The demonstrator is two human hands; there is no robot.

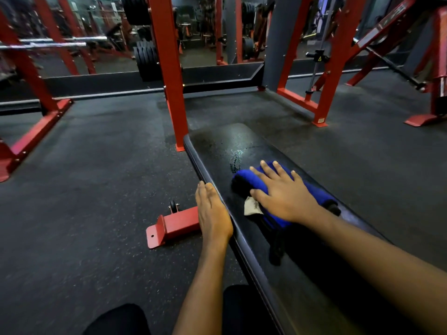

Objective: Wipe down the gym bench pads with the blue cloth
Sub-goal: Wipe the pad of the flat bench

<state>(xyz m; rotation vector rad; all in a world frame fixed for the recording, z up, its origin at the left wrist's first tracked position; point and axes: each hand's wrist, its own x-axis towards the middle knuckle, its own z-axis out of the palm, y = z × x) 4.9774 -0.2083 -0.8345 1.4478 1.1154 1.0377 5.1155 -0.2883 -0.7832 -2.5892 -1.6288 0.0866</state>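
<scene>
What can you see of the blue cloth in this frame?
The blue cloth is deep-blue, soft, towel-like fabric, bunched into a thick roll lying across the black bench pad. A pale tag or patch pokes out at its near-left edge. The right hand presses flat on top with straight fingers. Wet streaks glisten on the pad just beyond it.

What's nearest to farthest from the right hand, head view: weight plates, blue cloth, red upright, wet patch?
1. blue cloth, under the right hand
2. wet patch, just ahead on pad
3. red upright, at pad's far-left corner
4. weight plates, behind it
</scene>
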